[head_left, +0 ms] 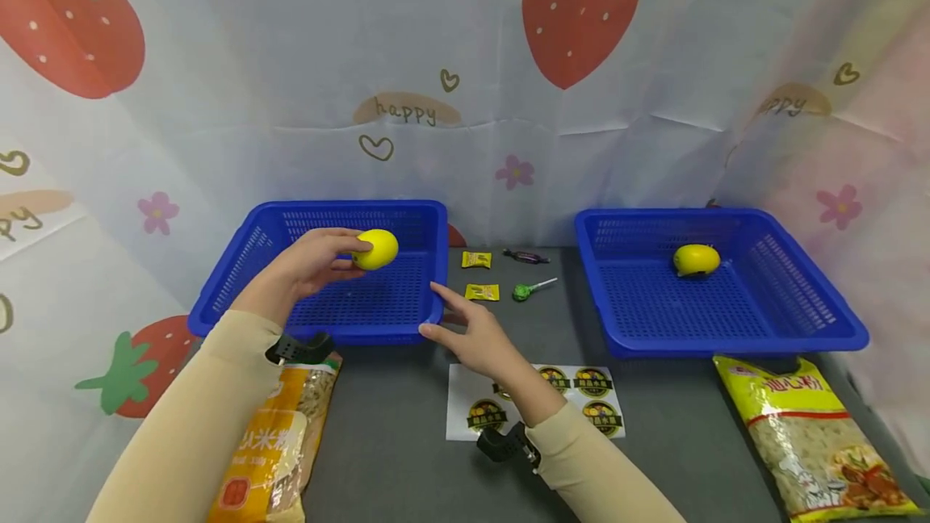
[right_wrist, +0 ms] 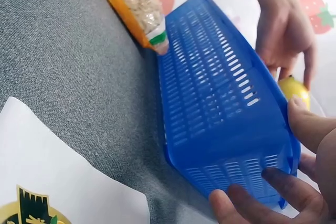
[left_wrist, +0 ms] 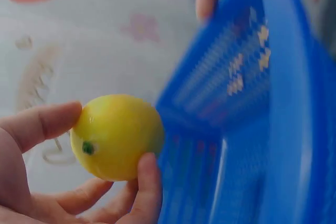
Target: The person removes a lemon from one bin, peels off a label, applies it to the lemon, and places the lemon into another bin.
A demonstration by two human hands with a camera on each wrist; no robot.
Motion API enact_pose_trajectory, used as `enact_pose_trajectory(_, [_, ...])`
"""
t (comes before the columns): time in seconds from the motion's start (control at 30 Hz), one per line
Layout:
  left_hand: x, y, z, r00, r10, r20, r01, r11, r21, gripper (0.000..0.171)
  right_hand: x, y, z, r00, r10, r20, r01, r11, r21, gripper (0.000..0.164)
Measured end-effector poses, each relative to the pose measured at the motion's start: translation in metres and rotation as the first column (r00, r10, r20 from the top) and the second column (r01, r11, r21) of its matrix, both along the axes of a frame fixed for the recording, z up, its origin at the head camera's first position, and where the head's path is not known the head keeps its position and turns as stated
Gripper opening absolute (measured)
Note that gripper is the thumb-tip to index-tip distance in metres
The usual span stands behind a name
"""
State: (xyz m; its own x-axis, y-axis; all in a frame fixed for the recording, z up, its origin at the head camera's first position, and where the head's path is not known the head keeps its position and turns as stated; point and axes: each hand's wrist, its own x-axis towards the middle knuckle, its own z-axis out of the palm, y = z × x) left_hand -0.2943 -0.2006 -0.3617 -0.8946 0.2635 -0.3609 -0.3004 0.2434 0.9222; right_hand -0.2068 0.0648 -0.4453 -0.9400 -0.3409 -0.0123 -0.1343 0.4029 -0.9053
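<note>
A yellow lemon (head_left: pixel 375 249) is pinched in my left hand (head_left: pixel 312 261), held over the left blue basket (head_left: pixel 320 333). In the left wrist view the lemon (left_wrist: pixel 118 137) shows its green stem end, with thumb and fingertips around it. My right hand (head_left: pixel 475 337) grips that basket at its front right corner. The right wrist view shows the right thumb over the rim and the fingers (right_wrist: pixel 283 187) against the outer wall of the basket (right_wrist: pixel 205 82). Another lemon (head_left: pixel 697 259) lies in the right blue basket (head_left: pixel 734 345).
Between the baskets lie two yellow wrapped candies (head_left: pixel 476 260), a dark wrapped candy (head_left: pixel 526 257) and a green lollipop (head_left: pixel 523 292). A sticker sheet (head_left: pixel 465 426) is under my right forearm. Food bags stand at the left (head_left: pixel 269 442) and right (head_left: pixel 814 434). A printed curtain (head_left: pixel 327 47) hangs behind.
</note>
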Motion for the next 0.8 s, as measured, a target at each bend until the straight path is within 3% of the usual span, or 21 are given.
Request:
enact_pose_trajectory(0.3, [0.041,0.015,0.002,0.998,-0.051,-0.038,0.057,0.987,0.152,0.061,0.001,0.005,0.003,0.999,-0.015,0.029,0.017,0.998,-0.062,0.065])
enact_pose_trajectory(0.53, [0.064,0.033,-0.002,0.996,-0.057,-0.072,0.069,0.981,0.179,0.055,0.003,0.018,0.008,0.998,-0.057,-0.001,0.056,0.989,-0.134,0.064])
enact_pose_trajectory(0.67, [0.077,0.047,-0.007,0.993,-0.052,-0.108,0.071,0.981,0.18,0.052,0.009,0.027,0.014,0.994,-0.106,-0.026,0.097,0.968,-0.231,0.057])
enact_pose_trajectory(0.8, [0.087,0.06,-0.011,0.989,-0.075,-0.127,0.101,0.972,0.211,0.05,0.015,0.035,0.024,0.995,-0.096,-0.026,0.081,0.932,-0.354,0.053])
